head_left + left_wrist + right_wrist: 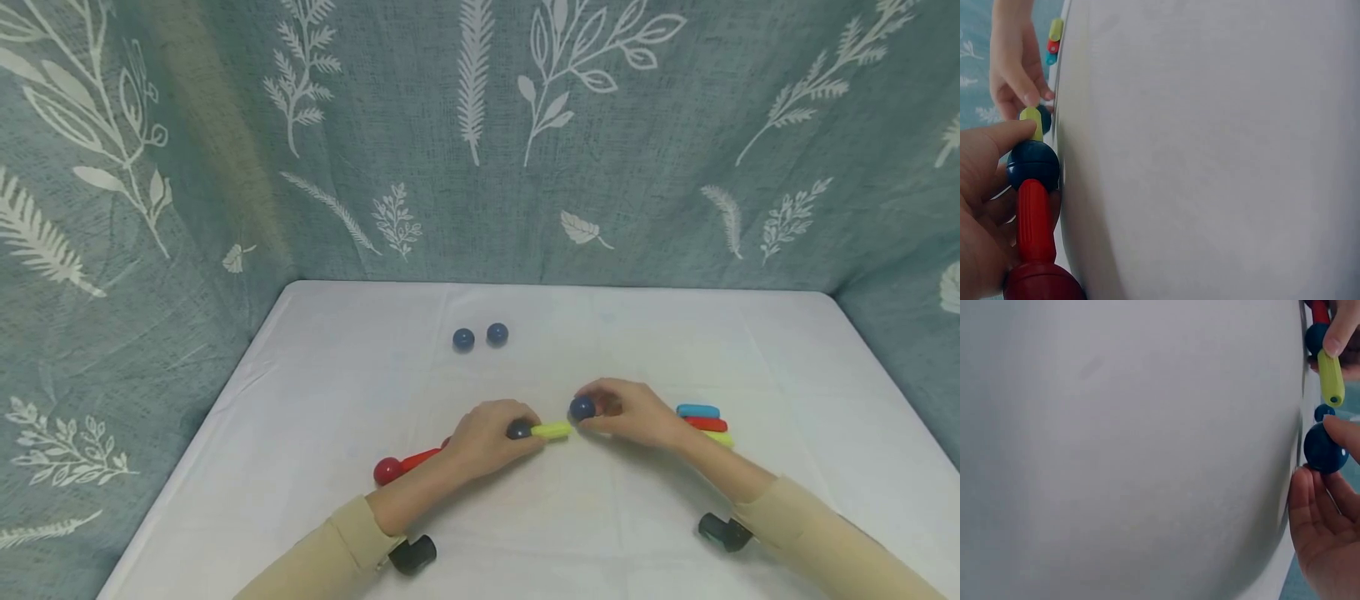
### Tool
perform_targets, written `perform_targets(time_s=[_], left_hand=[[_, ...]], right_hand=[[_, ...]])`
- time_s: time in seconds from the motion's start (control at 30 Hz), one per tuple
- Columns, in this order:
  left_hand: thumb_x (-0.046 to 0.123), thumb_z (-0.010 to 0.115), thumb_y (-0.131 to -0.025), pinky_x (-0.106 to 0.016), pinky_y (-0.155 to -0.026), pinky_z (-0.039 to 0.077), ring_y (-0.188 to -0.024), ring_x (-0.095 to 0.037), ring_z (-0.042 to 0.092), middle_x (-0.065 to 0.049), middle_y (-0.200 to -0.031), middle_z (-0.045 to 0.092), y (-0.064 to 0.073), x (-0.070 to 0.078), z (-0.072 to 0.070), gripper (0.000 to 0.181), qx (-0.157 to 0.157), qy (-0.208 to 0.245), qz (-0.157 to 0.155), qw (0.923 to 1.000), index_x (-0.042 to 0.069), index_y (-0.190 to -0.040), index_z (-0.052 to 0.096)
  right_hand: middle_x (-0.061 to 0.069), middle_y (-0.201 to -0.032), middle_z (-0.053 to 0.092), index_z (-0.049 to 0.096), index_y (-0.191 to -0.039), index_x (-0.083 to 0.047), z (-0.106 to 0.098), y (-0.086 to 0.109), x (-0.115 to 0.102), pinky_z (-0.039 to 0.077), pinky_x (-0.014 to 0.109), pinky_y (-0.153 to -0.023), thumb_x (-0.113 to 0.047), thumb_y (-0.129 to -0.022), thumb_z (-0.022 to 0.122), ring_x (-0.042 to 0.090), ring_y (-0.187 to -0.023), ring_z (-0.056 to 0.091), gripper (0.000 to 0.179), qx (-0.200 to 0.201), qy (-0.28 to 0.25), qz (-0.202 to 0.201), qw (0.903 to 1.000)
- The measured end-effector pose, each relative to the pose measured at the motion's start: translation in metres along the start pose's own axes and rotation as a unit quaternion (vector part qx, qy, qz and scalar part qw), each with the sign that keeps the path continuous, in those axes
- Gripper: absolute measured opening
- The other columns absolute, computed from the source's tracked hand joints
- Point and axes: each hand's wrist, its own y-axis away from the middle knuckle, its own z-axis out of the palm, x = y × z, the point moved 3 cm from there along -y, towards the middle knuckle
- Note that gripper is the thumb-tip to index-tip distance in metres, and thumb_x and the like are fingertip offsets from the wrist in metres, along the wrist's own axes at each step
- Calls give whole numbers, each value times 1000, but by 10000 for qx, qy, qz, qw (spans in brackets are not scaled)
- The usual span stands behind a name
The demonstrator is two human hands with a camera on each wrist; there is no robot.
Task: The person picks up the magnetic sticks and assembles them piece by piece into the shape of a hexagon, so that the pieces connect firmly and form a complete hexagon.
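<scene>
My left hand (486,440) holds a toy rod-and-ball chain, thumb on the yellow rod (1034,125) just past a dark blue ball (1034,165). Behind that ball come a red rod (1036,222) and a red ball (1044,282); in the head view the hand hides part of this chain. My right hand (633,412) pinches a loose dark blue ball (1325,448) between thumb and fingers. This ball is close to the free end of the yellow rod, with a narrow gap between them in the right wrist view.
Two more blue balls, the left one (463,340) and the right one (497,334), sit farther back on the white-covered table (360,350). Right of my right hand lie a blue rod (697,411), a red rod (707,424) and a yellow rod (720,437). A patterned curtain (510,208) hangs behind.
</scene>
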Motion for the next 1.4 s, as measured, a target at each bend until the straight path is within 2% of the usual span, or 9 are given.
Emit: perform_targets(time_s=[0.2, 0.43, 0.63, 0.77, 0.9, 1.03, 1.17, 1.3, 1.4], left_hand=[[32, 75, -85, -29, -81, 49, -87, -10, 62, 7, -95, 70, 0, -3, -1, 21, 37, -30, -15, 10000, 17, -101, 73], [30, 75, -85, -30, -79, 49, -87, -12, 63, 5, -94, 70, 0, -3, -1, 21, 62, -89, 34, 9999, 17, -100, 73], [30, 74, -85, -31, -81, 50, -91, -13, 63, 4, -98, 70, 1, -3, -4, 23, 97, -154, -75, 9998, 16, -103, 72], [30, 75, -84, -29, -78, 50, -88, -13, 62, 2, -98, 70, -1, 0, -5, 28, 161, -296, 119, 9994, 14, -108, 71], [33, 75, -84, -25, -72, 48, -84, -11, 59, 3, -96, 68, -8, 8, -1, 35, -6, -429, 214, 9989, 14, -114, 69], [36, 76, -84, -22, -70, 45, -86, -10, 60, 1, -100, 69, -18, 16, 5, 40, -307, -423, 110, 9986, 14, -116, 67], [35, 77, -83, -21, -69, 43, -88, -10, 61, 0, -103, 70, -24, 22, 12, 41, -460, -303, 68, 9985, 14, -116, 66], [33, 77, -84, -24, -75, 48, -93, -12, 63, 2, -104, 70, -25, 23, 15, 38, -454, -227, 18, 9987, 16, -116, 67], [34, 76, -85, -27, -81, 50, -96, -13, 64, 2, -104, 70, -23, 25, 14, 37, -433, -226, -44, 9988, 17, -117, 67]], right_hand=[[-6, -92, 60, 65, -118, -15, 4, 8, 0, 50, 27, -74, -25, -84, 77, 15, -85, 56, 38, -168, -44, -82, 9998], [-4, -95, 62, 64, -117, -11, 8, 10, -5, 52, 26, -76, -22, -85, 76, 14, -86, 57, 36, -301, -211, -357, 9987], [-4, -100, 64, 63, -118, -11, 10, 7, -6, 52, 26, -76, -19, -84, 77, 14, -89, 60, 38, -312, -359, -219, 9986], [-3, -99, 66, 64, -119, -9, 12, 7, -6, 50, 27, -76, -22, -83, 78, 14, -89, 61, 40, -315, -395, -158, 9986], [-3, -99, 67, 64, -119, -10, 14, 6, -7, 49, 29, -77, -23, -83, 78, 14, -90, 62, 41, -337, -432, -109, 9984], [-3, -98, 67, 64, -120, -9, 13, 7, -7, 48, 31, -79, -23, -84, 77, 15, -90, 62, 41, -381, -499, -14, 9980], [-3, -95, 67, 63, -121, -8, 12, 10, -7, 49, 31, -78, -22, -85, 76, 16, -91, 62, 41, -459, -633, 132, 9969], [-4, -96, 68, 64, -121, -9, 3, 17, -7, 51, 29, -77, -19, -88, 73, 17, -92, 62, 36, -436, -723, 270, 9961], [-2, -97, 69, 66, -117, -8, -15, 26, -5, 53, 29, -78, -14, -89, 71, 17, -93, 62, 29, -187, -471, 132, 9986]])
